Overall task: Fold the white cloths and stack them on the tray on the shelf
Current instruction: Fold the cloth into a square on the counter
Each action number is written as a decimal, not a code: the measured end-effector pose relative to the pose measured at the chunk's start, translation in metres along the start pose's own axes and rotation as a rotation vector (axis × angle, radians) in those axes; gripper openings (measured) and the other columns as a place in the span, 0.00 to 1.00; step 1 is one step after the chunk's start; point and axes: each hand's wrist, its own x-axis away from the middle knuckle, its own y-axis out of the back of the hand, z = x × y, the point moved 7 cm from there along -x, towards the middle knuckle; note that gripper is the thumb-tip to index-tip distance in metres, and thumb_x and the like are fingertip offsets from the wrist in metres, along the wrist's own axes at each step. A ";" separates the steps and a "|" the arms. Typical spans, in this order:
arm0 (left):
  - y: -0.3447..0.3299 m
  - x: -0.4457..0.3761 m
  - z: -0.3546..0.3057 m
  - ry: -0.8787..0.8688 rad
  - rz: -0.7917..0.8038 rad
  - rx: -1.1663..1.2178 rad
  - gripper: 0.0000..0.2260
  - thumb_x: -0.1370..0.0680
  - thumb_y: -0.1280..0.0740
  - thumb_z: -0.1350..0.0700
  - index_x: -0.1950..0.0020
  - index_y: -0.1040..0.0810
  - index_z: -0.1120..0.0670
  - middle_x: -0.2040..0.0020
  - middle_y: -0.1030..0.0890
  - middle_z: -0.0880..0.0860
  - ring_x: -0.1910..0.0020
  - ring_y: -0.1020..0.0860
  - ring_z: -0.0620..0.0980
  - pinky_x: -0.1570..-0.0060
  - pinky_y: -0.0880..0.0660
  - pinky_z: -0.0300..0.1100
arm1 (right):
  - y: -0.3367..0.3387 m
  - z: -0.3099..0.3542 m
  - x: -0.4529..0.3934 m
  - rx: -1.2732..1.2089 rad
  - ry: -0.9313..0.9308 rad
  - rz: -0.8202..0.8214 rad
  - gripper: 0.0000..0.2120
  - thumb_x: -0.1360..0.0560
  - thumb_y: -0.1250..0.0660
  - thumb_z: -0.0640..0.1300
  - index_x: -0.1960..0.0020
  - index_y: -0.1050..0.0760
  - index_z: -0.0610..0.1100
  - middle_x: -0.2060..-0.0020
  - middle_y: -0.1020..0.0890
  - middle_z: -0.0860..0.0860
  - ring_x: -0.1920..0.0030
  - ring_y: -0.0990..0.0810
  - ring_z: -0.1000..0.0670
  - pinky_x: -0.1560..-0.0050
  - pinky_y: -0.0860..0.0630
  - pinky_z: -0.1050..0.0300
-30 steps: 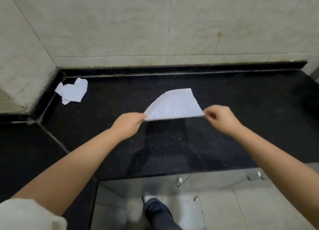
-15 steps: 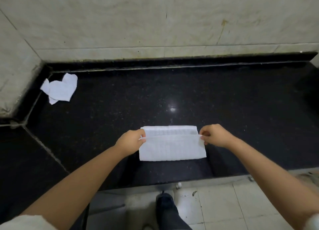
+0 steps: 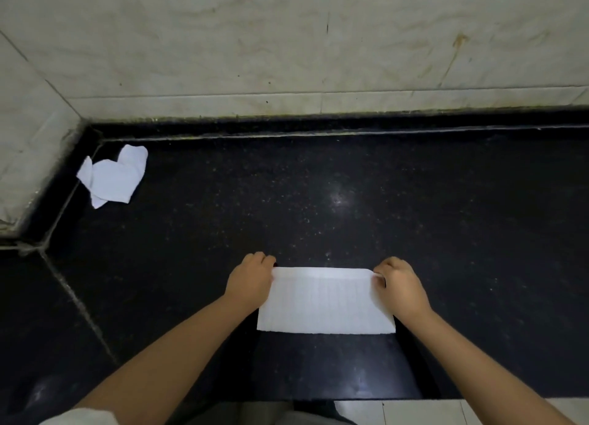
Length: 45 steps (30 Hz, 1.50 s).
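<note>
Pinching unmarked white cloth (image 3: pixel 325 303), both hands (image 3: pixel 250 281) (image 3: pixel 400 286)

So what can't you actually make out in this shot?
- Tray and shelf: outside the head view.
- Fingertips of the left hand and right hand: curled at the far corners of the flat white cloth, which hides part of them.
- Layers in that cloth: only its top face shows.
- Crumpled cloth in the counter corner: too small to count as one piece or more.
</note>
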 end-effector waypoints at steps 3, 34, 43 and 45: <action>-0.001 -0.003 -0.002 -0.028 0.038 -0.048 0.15 0.20 0.44 0.58 0.33 0.31 0.56 0.38 0.28 0.55 0.39 0.29 0.51 0.43 0.29 0.42 | -0.004 0.006 -0.001 0.066 0.044 0.021 0.15 0.26 0.43 0.32 0.43 0.24 0.37 0.50 0.23 0.42 0.46 0.26 0.43 0.55 0.31 0.58; 0.009 -0.039 -0.027 -0.014 -0.033 0.000 0.26 0.19 0.46 0.49 0.25 0.43 0.61 0.24 0.44 0.59 0.24 0.46 0.57 0.26 0.48 0.50 | 0.007 -0.016 -0.007 0.072 -0.347 -0.039 0.17 0.24 0.39 0.48 0.45 0.28 0.34 0.46 0.24 0.38 0.45 0.27 0.39 0.48 0.29 0.48; -0.015 -0.039 -0.020 0.076 0.114 -0.149 0.30 0.19 0.56 0.43 0.24 0.63 0.56 0.23 0.63 0.54 0.24 0.63 0.51 0.26 0.64 0.48 | -0.002 -0.009 -0.021 -0.011 -0.410 0.078 0.12 0.24 0.42 0.42 0.47 0.29 0.33 0.47 0.24 0.37 0.47 0.25 0.38 0.58 0.32 0.54; -0.016 -0.040 -0.020 0.079 0.120 -0.149 0.30 0.19 0.56 0.43 0.24 0.63 0.56 0.23 0.63 0.54 0.24 0.63 0.51 0.26 0.64 0.48 | 0.001 -0.005 -0.024 -0.081 -0.381 0.054 0.07 0.25 0.41 0.40 0.53 0.29 0.35 0.52 0.22 0.38 0.55 0.24 0.41 0.66 0.34 0.57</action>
